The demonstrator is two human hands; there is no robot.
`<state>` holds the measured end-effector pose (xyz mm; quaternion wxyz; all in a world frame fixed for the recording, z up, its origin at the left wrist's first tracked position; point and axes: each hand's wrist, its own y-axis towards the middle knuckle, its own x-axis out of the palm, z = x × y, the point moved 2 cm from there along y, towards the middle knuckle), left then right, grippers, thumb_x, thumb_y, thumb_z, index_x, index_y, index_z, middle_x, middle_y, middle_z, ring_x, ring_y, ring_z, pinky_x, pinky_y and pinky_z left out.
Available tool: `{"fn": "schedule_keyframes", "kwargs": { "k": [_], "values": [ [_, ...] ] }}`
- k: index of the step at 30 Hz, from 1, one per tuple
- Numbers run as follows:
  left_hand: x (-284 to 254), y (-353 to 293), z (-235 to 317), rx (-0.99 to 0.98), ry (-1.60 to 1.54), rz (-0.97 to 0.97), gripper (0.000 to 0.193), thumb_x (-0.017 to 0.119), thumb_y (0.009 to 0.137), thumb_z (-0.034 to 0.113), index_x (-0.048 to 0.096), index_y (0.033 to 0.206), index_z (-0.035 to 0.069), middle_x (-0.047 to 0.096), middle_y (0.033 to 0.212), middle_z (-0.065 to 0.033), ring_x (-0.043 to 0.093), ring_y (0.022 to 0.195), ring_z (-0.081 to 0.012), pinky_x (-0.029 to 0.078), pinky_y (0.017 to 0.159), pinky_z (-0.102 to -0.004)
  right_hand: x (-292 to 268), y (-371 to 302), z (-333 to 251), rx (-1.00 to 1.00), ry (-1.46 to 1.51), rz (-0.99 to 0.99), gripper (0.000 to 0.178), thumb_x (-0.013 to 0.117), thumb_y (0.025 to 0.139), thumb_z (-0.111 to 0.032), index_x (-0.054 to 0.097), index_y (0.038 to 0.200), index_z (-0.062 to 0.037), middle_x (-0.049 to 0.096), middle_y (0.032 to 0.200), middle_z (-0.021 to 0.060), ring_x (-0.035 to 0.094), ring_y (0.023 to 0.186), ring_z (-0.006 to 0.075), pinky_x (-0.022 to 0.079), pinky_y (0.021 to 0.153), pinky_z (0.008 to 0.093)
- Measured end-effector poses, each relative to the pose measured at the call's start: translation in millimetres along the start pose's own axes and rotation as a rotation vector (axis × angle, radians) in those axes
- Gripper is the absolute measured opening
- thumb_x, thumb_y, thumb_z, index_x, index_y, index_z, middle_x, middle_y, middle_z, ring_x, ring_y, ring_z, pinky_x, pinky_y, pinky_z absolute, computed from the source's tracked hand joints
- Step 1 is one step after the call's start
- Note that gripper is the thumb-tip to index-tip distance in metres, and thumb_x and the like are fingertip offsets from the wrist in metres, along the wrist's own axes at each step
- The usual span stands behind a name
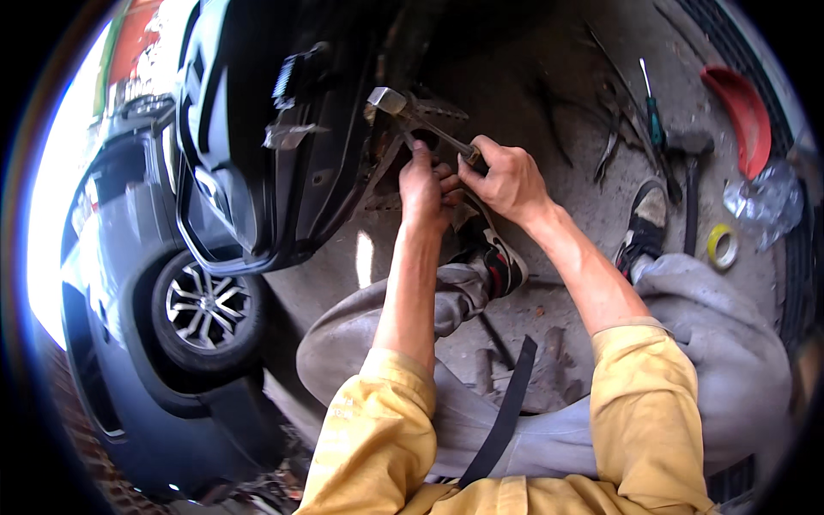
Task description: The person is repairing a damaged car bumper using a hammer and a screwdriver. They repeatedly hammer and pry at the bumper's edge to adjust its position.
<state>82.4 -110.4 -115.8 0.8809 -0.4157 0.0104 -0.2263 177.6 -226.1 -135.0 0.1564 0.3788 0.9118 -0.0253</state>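
Observation:
My right hand (511, 180) is closed round the handle of a hammer (389, 100). Its blocky metal head is raised to the upper left, close to the edge of a dark car body part (296, 184). My left hand (422, 189) is just below the hammer's shaft, with its thumb pointing up and the fingers curled. What those fingers pinch is too dark and hidden to make out. A perforated metal piece (442, 108) lies behind the hands, by the rusty edge of the body part.
Pliers (608, 154), a green-handled screwdriver (654, 120) and another hammer (690, 144) lie to the right. Beyond are a red curved piece (745, 120), clear plastic (764, 206) and a yellow tape roll (723, 246). A dark car (172, 412) stands at left.

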Motion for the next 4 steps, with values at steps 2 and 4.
{"fn": "schedule_keyframes", "kwargs": {
  "k": [2,4],
  "values": [
    [-2.9,-6.7,5.3,-0.003,-0.002,0.100,0.038,0.042,0.106,0.048,0.042,0.090,0.014,0.031,0.061,0.0046,0.028,0.045,-0.0077,0.021,0.039,-0.0246,6.5,18.5,-14.8,-0.004,-0.140,-0.127,0.026,0.070,0.087,-0.027,0.060,0.088,-0.0030,0.065,0.070,0.0224,0.066,0.070,0.0434,0.053,0.060,0.0496],
    [3.1,-0.8,-0.8,-0.020,0.064,0.168,0.043,0.046,0.103,0.053,0.042,0.090,0.013,0.036,0.063,0.0007,0.034,0.045,-0.0117,0.026,0.039,-0.0273,-2.5,29.3,-22.4,0.069,-0.254,-0.224,0.027,0.070,0.087,-0.029,0.064,0.093,-0.0036,0.066,0.073,0.0231,0.067,0.073,0.0440,0.053,0.061,0.0480]
  ]
}}
